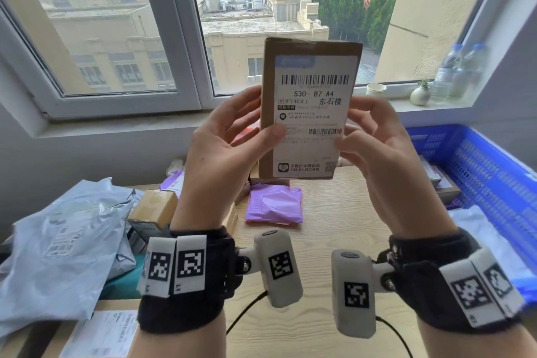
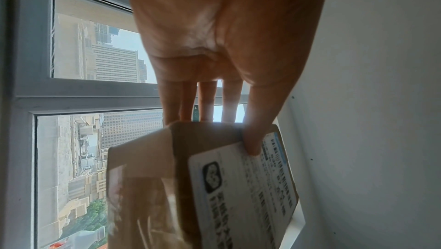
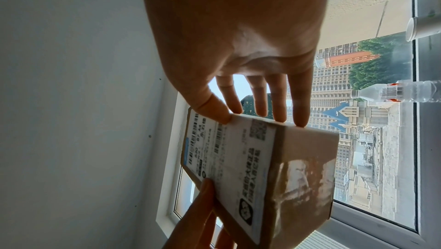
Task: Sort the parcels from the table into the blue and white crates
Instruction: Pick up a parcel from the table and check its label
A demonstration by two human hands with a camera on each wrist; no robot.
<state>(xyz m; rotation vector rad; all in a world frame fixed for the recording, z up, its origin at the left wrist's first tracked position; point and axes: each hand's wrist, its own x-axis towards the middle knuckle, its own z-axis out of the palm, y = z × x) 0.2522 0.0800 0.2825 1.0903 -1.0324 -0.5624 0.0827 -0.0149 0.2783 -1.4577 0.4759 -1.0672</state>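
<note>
A brown cardboard parcel [image 1: 309, 107] with a white shipping label is held upright in front of the window, label towards me. My left hand [image 1: 232, 136] grips its left edge, thumb on the label and fingers behind. My right hand [image 1: 369, 136] grips the right edge the same way. In the left wrist view the parcel [image 2: 203, 187] hangs below the fingers [image 2: 256, 121]. The right wrist view shows the parcel [image 3: 250, 168] pinched by thumb and fingers [image 3: 214, 109]. The blue crate [image 1: 479, 171] stands at the right with parcels inside. No white crate is in view.
On the wooden table [image 1: 319, 241] lie a purple mailer [image 1: 273, 206], a small brown box [image 1: 154, 209] and grey plastic mailers [image 1: 64, 241] at left. The window sill holds a paper cup [image 1: 376, 89], a small vase [image 1: 420, 94] and water bottles [image 1: 459, 73].
</note>
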